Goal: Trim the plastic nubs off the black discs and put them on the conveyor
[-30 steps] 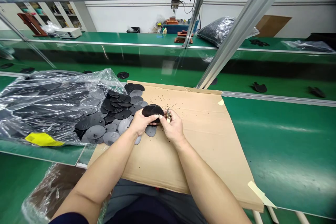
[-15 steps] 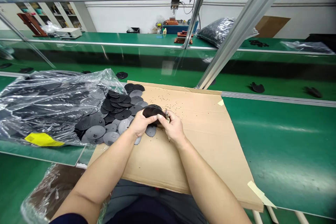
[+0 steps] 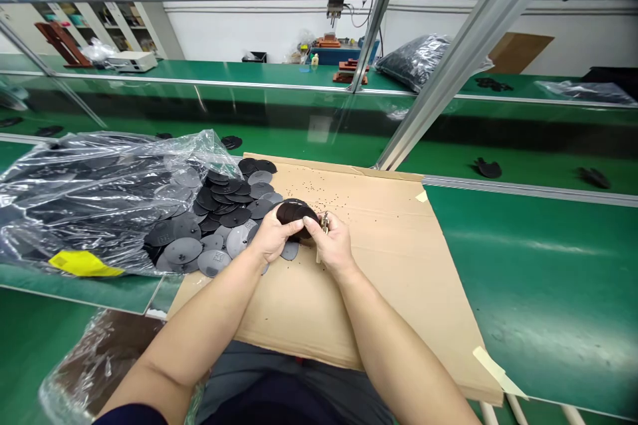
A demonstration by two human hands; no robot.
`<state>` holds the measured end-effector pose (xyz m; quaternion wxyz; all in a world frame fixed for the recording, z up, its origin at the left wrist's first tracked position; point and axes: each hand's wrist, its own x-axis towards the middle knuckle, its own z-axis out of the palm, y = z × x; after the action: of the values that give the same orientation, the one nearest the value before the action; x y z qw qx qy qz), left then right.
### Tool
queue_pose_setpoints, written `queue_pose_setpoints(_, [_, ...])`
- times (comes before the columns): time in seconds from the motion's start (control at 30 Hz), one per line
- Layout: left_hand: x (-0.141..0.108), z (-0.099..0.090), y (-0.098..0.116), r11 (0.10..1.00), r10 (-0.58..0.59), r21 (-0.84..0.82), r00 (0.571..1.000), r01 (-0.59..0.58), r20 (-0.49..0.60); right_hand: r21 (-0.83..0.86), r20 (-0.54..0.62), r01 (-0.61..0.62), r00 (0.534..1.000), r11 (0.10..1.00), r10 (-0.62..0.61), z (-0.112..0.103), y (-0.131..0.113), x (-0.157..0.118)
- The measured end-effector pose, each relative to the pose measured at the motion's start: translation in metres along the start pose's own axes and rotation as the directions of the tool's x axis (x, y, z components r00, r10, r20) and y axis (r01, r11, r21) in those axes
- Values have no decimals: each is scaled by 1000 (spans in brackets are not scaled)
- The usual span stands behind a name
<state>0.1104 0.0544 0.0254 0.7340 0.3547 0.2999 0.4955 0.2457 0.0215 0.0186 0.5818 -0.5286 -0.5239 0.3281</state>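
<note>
My left hand (image 3: 273, 237) is closed round a fanned stack of thin black plastic discs (image 3: 295, 214), above the cardboard sheet (image 3: 309, 305). My right hand (image 3: 333, 243) is closed on a small shiny metal tool (image 3: 325, 222), mostly hidden by the fingers, so its exact kind does not show. The right thumb presses on the near right edge of the stack. Left of the hands, a heap of loose black and grey discs (image 3: 234, 216) spills from a clear plastic bag (image 3: 100, 172). Tiny dark bits (image 3: 323, 198) lie scattered on the cardboard just beyond the hands.
Behind the cardboard runs a green conveyor (image 3: 319, 139) with a few dark parts (image 3: 487, 167) on it. A slanted metal post (image 3: 448, 73) rises at the back right. Tape (image 3: 498, 372) sits at the cardboard's front right corner. A plastic-lined box (image 3: 109, 358) stands below left.
Both hands, with the discs and the metal tool, appear very slightly further right. The view itself has shifted a little. The grips look the same.
</note>
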Motion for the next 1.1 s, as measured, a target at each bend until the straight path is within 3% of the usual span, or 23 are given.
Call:
queue_pose_setpoints(0.17, [2,-3,5,991,-136,-20,988,135,-72,-6,48,198,979,980,-197,4,-5,-6])
queue_pose_setpoints(0.37, [1,-6,3,976,-211,-46,977,212,36,-183,82,410,912,894,-401,2,-8,-6])
queue_pose_setpoints(0.83, [-3,-2,4,958,-272,-81,961,276,53,-338,151,578,812,743,-563,-1,-6,-3])
queue_pose_setpoints(0.97, [-1,0,4,979,-201,-38,979,199,-43,-311,104,513,855,801,-507,3,-6,-5])
queue_pose_setpoints(1.1, [5,0,4,999,-20,-37,974,12,-227,-151,-80,265,957,952,-279,7,-4,-3])
